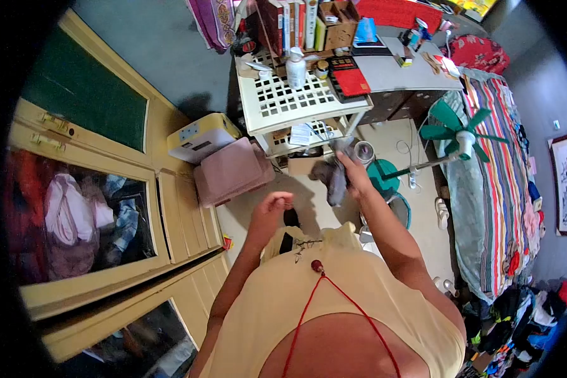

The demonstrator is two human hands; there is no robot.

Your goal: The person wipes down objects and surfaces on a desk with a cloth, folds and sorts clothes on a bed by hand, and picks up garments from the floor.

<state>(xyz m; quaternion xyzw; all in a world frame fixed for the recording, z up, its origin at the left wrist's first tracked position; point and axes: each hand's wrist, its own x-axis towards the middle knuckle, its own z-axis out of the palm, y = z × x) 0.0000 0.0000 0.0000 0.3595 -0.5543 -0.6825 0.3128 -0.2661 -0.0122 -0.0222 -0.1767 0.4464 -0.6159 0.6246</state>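
Grey cloth [337,186] — clasped in right hand [357,175], bent around it; exact finger placement too blurred to tell. Hangs at the inner side of that grip, toward the left, long axis roughly fore-and-aft. Touches right hand, lies apart from left hand [272,211] — curled into a loose fist, nothing visible inside. Farther out: see white lattice table [312,120] ahead, yellow cabinet [186,214] leftward, green fan [465,140] rightward.

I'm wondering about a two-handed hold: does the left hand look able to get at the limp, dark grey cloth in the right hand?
Probably yes: the left hand looks empty, and nothing visible stands between it and the dark grey cloth in the right hand.
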